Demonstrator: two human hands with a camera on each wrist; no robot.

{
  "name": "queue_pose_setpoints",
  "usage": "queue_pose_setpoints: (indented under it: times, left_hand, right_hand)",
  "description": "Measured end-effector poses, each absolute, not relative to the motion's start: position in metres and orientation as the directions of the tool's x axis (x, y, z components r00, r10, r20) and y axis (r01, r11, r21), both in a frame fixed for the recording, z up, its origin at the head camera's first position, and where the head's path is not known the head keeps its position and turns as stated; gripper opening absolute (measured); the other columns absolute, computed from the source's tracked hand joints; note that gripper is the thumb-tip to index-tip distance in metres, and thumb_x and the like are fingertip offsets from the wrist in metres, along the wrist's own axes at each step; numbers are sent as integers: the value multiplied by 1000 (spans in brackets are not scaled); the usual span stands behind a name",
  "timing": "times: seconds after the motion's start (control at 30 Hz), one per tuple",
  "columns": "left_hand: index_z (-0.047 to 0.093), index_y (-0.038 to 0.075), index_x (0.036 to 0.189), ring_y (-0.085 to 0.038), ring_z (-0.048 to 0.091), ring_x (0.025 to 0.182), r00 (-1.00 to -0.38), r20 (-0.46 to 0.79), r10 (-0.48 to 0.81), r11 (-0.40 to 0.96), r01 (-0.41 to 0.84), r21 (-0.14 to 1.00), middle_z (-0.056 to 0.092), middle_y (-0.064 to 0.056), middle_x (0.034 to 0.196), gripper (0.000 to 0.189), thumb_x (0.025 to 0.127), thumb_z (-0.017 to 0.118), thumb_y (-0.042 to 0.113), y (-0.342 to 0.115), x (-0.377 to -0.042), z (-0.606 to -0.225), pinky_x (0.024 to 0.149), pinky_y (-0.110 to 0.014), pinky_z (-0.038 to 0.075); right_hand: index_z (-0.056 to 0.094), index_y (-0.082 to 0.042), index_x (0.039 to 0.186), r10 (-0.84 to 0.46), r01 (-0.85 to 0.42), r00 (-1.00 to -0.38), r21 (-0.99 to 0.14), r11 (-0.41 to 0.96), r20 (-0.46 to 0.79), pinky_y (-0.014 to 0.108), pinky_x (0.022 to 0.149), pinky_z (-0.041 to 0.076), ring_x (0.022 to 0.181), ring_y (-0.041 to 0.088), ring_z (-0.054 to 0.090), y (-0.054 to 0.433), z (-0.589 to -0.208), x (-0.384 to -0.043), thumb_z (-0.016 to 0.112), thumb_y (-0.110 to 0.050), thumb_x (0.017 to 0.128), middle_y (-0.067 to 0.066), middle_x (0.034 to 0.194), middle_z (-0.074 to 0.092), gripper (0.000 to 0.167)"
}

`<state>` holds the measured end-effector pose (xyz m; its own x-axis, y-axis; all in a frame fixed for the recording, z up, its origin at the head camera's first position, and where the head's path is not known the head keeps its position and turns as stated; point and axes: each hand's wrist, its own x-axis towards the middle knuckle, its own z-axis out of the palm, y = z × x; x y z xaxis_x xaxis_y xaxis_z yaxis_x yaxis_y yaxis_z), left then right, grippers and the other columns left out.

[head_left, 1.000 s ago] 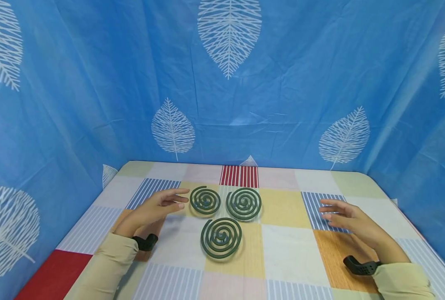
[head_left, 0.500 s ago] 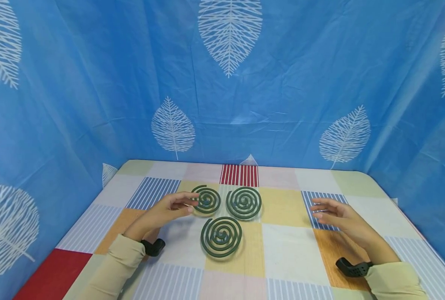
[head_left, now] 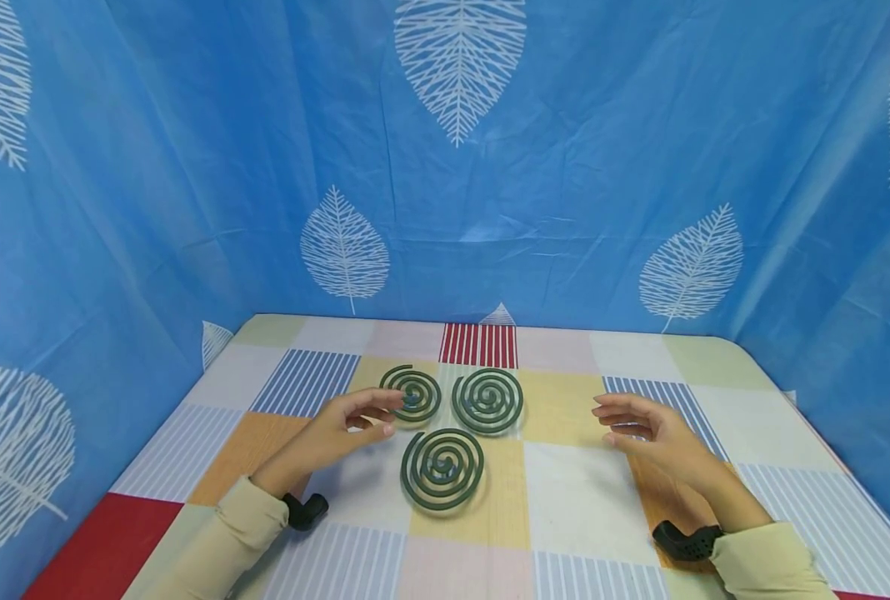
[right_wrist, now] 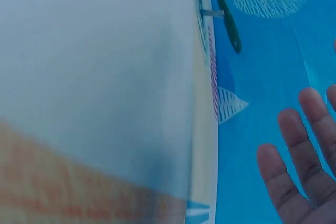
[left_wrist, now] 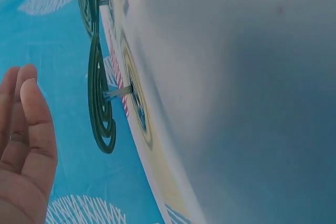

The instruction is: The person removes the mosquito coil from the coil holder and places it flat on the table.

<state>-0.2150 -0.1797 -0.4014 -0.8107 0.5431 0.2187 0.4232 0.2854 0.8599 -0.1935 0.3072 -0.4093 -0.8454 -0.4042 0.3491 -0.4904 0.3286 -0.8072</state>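
Observation:
Three dark green mosquito coils lie flat on the table: one at the back left (head_left: pixel 413 397), one at the back right (head_left: pixel 487 401) and one in front (head_left: pixel 442 468). In the left wrist view, a coil (left_wrist: pixel 96 98) sits raised on a small stand (left_wrist: pixel 118 93) above a round base. My left hand (head_left: pixel 332 433) hovers with its fingertips overlapping the left edge of the back left coil in the head view; it holds nothing. Over on the right, my right hand (head_left: pixel 658 433) hovers above the table, fingers loosely bent, apart from the coils and holding nothing.
A patchwork-patterned cloth (head_left: pixel 580 492) covers the table. Blue curtains (head_left: pixel 565 167) printed with white leaves hang behind it and on both sides. Black wrist mounts sit on the left wrist (head_left: pixel 306 511) and right wrist (head_left: pixel 687 542).
My left hand has moved right to the back left coil. My right hand has moved left, toward the middle. The coils stay in place; the head view has tilted slightly.

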Motion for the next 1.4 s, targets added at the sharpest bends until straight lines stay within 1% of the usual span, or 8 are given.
queue_pose_setpoints:
  times: [0.1, 0.2, 0.4, 0.47, 0.63, 0.93, 1.27, 1.4]
  left_hand:
    - [58, -6, 150, -46, 64, 125, -802, 221, 554, 288, 434, 854, 64, -28, 142, 48, 107, 70, 12, -180, -213, -402, 97, -36, 56]
    - [56, -8, 151, -47, 64, 126, -790, 218, 573, 281, 439, 853, 63, -29, 143, 52, 104, 73, 10, -180, -211, -403, 97, -36, 57]
    - [50, -7, 156, -47, 63, 127, -777, 159, 610, 292, 407, 866, 60, -30, 147, 62, 101, 75, 8, -179, -208, -401, 96, -38, 57]
    - [49, -7, 157, -46, 65, 126, -773, 132, 621, 302, 390, 870, 59, -31, 148, 64, 101, 76, 10, -178, -208, -402, 95, -39, 57]
    - [45, -8, 158, -44, 67, 120, -754, 79, 653, 316, 366, 875, 57, -33, 147, 67, 103, 76, 15, -177, -210, -405, 93, -40, 58]
    - [40, -6, 162, -42, 68, 120, -734, 28, 679, 316, 326, 891, 54, -35, 150, 73, 103, 76, 19, -176, -208, -406, 96, -51, 58]
    - [37, -7, 163, -44, 68, 121, -716, -9, 698, 329, 309, 892, 52, -37, 151, 75, 103, 76, 15, -175, -208, -408, 104, -62, 54]
    - [35, -6, 164, -40, 68, 119, -710, -37, 703, 354, 304, 884, 53, -35, 150, 78, 102, 78, 13, -175, -207, -408, 104, -58, 55]
  right_hand:
    - [61, 11, 141, -413, -503, -841, -786, 360, 349, 17, 95, 54, 116, 2, 67, 299, -408, -192, 72, 7, 99, -21, 130, 69, 43]
    - [60, 12, 141, -414, -479, -853, -791, 380, 318, 19, 96, 55, 117, 4, 67, 293, -407, -189, 73, 4, 100, -15, 131, 71, 44]
    - [62, 8, 142, -420, -445, -868, -789, 424, 264, 26, 95, 57, 114, 12, 69, 283, -405, -186, 74, 0, 101, 15, 129, 73, 43]
    - [62, 7, 142, -430, -440, -868, -787, 432, 250, 28, 94, 58, 113, 14, 70, 280, -404, -185, 74, -1, 101, 20, 127, 72, 43]
    - [62, 6, 144, -478, -445, -849, -791, 420, 224, 29, 94, 58, 112, 15, 70, 274, -404, -185, 74, -2, 101, 20, 127, 72, 45]
    - [59, 8, 145, -603, -484, -772, -802, 350, 202, 34, 96, 59, 111, 20, 71, 262, -404, -187, 74, -3, 102, 23, 125, 71, 47]
    - [61, 9, 141, -682, -494, -715, -802, 335, 155, 34, 98, 60, 111, 24, 72, 249, -404, -195, 73, -7, 104, 21, 121, 73, 43]
    - [61, 8, 142, -698, -467, -708, -812, 349, 107, 34, 96, 60, 111, 27, 73, 243, -403, -197, 73, -10, 104, 19, 123, 74, 44]
